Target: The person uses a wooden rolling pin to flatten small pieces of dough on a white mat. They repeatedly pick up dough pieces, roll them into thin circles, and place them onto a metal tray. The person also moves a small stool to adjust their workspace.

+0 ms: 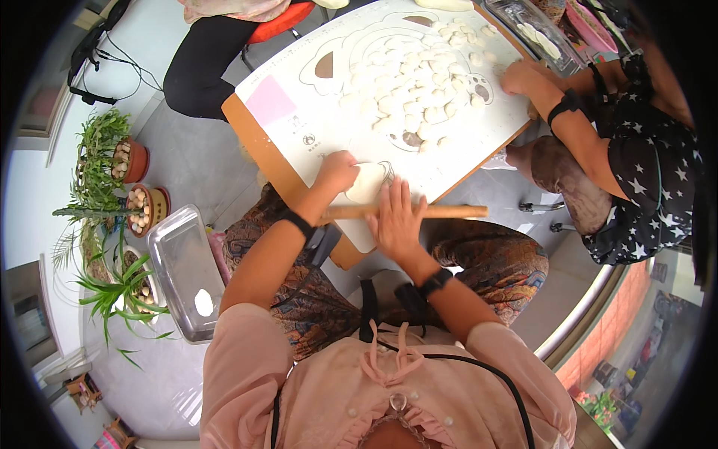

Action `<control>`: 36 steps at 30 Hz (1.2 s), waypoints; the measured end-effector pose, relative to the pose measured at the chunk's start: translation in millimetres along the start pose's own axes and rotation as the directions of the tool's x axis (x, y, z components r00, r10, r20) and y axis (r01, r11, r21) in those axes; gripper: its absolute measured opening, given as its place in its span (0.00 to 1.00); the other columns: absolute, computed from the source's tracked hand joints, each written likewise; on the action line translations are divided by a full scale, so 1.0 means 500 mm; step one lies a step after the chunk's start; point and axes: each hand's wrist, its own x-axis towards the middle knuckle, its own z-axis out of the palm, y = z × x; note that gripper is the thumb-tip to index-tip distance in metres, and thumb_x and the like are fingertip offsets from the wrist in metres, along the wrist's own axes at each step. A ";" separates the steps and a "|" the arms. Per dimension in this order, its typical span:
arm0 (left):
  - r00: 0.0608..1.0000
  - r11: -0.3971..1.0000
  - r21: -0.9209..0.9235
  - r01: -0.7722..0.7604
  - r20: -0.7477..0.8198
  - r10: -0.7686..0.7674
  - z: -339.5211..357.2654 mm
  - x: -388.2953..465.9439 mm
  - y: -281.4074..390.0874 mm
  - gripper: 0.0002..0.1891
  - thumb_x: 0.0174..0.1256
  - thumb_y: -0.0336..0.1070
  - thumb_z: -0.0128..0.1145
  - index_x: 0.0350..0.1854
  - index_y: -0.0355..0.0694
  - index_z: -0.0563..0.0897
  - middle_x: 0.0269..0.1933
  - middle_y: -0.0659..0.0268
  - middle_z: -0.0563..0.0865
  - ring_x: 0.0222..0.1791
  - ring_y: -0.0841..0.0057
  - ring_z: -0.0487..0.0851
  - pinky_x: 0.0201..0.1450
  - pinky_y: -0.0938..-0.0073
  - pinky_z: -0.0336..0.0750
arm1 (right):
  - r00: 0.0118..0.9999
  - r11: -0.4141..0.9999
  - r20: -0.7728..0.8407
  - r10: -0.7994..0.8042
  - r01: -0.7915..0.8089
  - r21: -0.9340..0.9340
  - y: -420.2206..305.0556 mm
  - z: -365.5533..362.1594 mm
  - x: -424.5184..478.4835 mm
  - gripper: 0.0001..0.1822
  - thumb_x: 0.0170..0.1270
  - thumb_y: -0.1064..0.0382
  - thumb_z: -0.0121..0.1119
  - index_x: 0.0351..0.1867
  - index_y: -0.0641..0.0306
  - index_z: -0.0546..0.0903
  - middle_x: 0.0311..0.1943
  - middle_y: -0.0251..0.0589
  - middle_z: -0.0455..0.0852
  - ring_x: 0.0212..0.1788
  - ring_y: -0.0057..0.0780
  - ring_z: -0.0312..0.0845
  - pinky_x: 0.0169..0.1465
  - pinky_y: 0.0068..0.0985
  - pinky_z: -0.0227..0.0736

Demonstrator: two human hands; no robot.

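Note:
My left hand (337,173) pinches the left edge of a flat round of dough (364,182) on the white printed mat (331,132). Across the wooden rolling pin (457,211), my right hand (399,221) lies flat, palm on the wood and fingers straight. Its fingertips reach the dough's lower right edge. The pin lies crosswise on the mat, just on my side of the dough, and its right end sticks out past the mat. Many small pieces of dough (426,84) are spread over the far part of the mat.
A wooden board edge (255,146) shows under the mat. At the right, a co-worker's hand (517,77) rests at the mat's edge, near a clear tray (527,33). Another person's knee (193,84) is at the far left. A metal tray (188,275) holds one white dough round (203,303).

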 end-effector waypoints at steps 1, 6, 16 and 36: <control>0.992 0.969 -0.212 0.124 0.036 -0.119 0.001 -0.009 -0.020 0.09 0.50 0.34 0.54 0.33 0.37 0.80 0.35 0.58 0.83 0.33 0.60 0.82 0.39 0.67 0.75 | 1.000 1.000 0.008 -0.019 0.019 -0.002 0.001 0.005 -0.027 0.34 0.59 0.47 0.46 0.62 0.67 0.60 0.66 0.52 0.51 0.68 0.46 0.45 0.59 0.61 0.41; 0.974 0.869 0.440 -0.226 0.122 0.191 -0.009 -0.024 0.022 0.11 0.50 0.40 0.53 0.26 0.37 0.81 0.30 0.54 0.82 0.32 0.58 0.80 0.35 0.63 0.74 | 0.995 0.997 -0.095 0.035 -0.042 -0.069 0.024 0.014 0.109 0.33 0.61 0.45 0.43 0.62 0.67 0.60 0.66 0.52 0.51 0.68 0.45 0.44 0.60 0.60 0.40; 0.968 0.990 -0.026 0.142 0.213 -0.133 -0.023 -0.037 0.000 0.13 0.55 0.40 0.53 0.31 0.34 0.81 0.34 0.51 0.82 0.37 0.57 0.80 0.40 0.63 0.74 | 0.999 0.999 -0.036 -0.023 0.024 0.023 0.005 0.007 -0.019 0.32 0.61 0.48 0.43 0.61 0.68 0.60 0.66 0.53 0.51 0.69 0.44 0.44 0.60 0.61 0.38; 0.978 0.905 0.398 -0.152 -0.069 0.195 -0.012 -0.008 0.041 0.16 0.58 0.46 0.52 0.29 0.35 0.79 0.30 0.54 0.82 0.34 0.60 0.80 0.38 0.63 0.72 | 0.988 0.994 -0.153 0.017 -0.033 -0.102 0.036 -0.006 0.188 0.33 0.62 0.47 0.42 0.64 0.65 0.58 0.67 0.52 0.49 0.69 0.47 0.41 0.63 0.58 0.37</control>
